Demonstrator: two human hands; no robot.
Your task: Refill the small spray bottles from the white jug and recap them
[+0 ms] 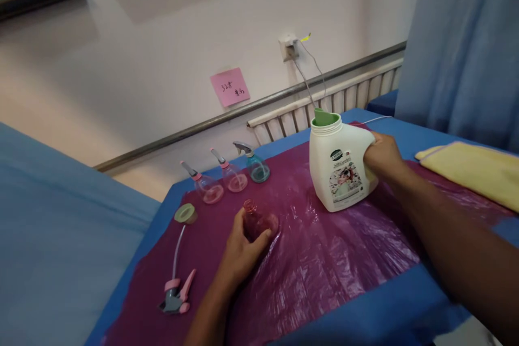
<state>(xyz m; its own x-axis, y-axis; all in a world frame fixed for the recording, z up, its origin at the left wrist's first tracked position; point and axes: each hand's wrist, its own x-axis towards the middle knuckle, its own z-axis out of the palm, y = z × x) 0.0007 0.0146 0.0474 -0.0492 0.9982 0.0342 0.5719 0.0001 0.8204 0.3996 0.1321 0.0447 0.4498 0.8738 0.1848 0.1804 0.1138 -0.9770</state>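
My left hand [239,254] is wrapped round a small clear pink spray bottle [264,223] whose neck is uncapped, low over the purple plastic sheet [308,265]. With my right hand [383,155] I grip the handle of a white detergent jug [324,165]. The jug is roughly upright with a green pouring spout [324,117] in its open mouth; whether its base touches the sheet I cannot tell. A detached spray head [173,298], pink and grey with a dip tube, lies at the left. Beyond that tube sits a pale green cap [185,213].
Two pink spray bottles [212,193] and a teal spray bottle [258,168] stand in a row at the back. A folded yellow cloth [474,165] lies right. The blue table [344,313] meets a radiator [348,94]; blue curtains [462,48] hang at the sides.
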